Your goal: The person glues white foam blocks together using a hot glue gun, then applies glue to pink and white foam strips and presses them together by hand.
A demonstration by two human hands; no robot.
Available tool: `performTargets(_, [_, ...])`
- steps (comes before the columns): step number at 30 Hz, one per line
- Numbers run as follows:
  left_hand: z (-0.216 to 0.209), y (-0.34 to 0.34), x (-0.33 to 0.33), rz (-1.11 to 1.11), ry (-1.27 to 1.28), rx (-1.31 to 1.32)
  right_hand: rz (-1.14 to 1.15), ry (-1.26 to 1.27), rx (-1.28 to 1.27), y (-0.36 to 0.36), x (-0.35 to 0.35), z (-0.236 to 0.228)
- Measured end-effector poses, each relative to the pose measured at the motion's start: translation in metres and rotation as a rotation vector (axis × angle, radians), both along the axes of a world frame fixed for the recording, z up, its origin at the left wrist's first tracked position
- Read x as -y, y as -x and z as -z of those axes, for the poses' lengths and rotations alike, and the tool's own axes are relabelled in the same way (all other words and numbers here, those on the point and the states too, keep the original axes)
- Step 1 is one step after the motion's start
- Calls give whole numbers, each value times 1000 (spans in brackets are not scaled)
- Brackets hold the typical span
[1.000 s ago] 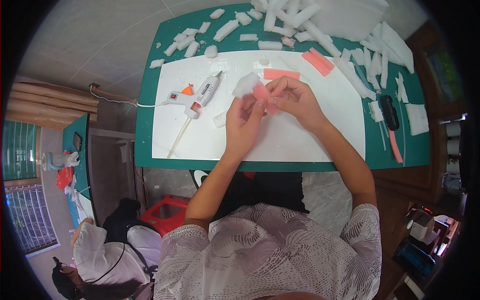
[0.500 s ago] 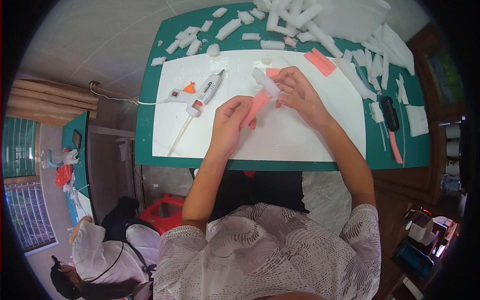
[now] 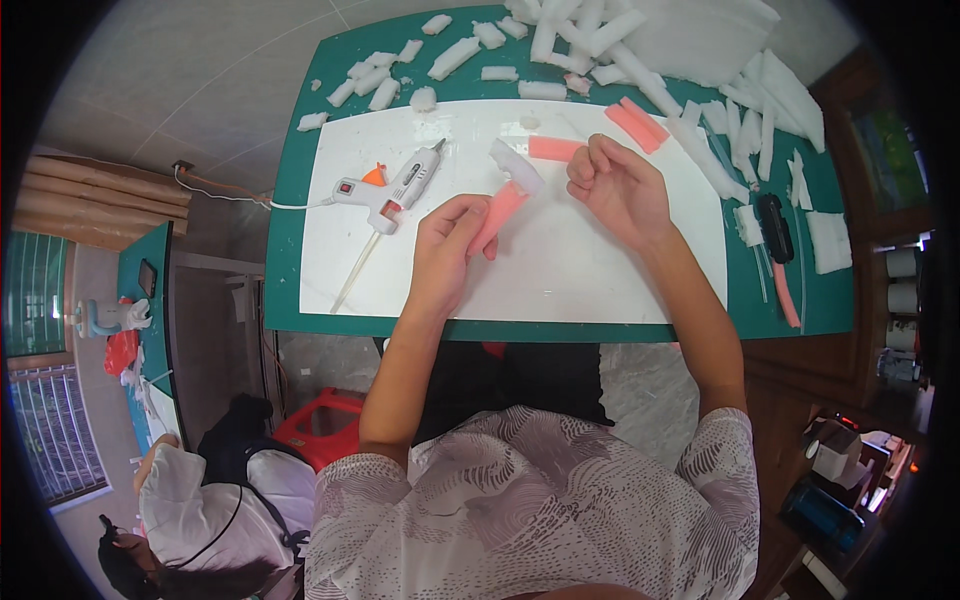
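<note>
My left hand (image 3: 448, 248) is closed round the lower part of a soft-looking pink tube (image 3: 497, 210), which tilts up to the right over a white board (image 3: 400, 290). A fluffy white piece of padding (image 3: 516, 166) sticks out of the tube's upper end. Apart from it, to the right, my right hand (image 3: 626, 190) is raised with its fingers curled together. Whatever small thing those fingers hold, if anything, is hidden. Just behind them lies another pink piece (image 3: 552, 148) on the board, partly covered by the fingers.
A white glue gun (image 3: 408, 188) with a glue stick in its back lies left on the board. Two pink pieces (image 3: 637, 124) lie farther back. White padding scraps (image 3: 456, 58) are spread along the green table's (image 3: 292, 250) far side. A black-handled tool (image 3: 776, 228) lies right.
My right hand has drawn away to the right from the white padding and its fingers have curled in. The pink tube in my left hand has shifted slightly left and down.
</note>
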State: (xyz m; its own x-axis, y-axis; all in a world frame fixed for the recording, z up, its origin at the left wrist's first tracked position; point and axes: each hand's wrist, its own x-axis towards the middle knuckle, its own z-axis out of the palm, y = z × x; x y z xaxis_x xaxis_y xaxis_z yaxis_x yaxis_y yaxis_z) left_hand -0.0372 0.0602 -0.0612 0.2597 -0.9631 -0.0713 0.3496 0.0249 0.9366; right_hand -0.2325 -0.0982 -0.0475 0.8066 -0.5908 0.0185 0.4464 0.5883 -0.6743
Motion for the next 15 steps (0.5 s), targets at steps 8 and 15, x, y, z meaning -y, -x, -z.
performTargets(8, [3,1,0,-10,-16,17,44,63,-33,-2,0,1])
performTargets(15, [5,-1,0,-14,-27,14,5,311,-143,-6,-10,-6])
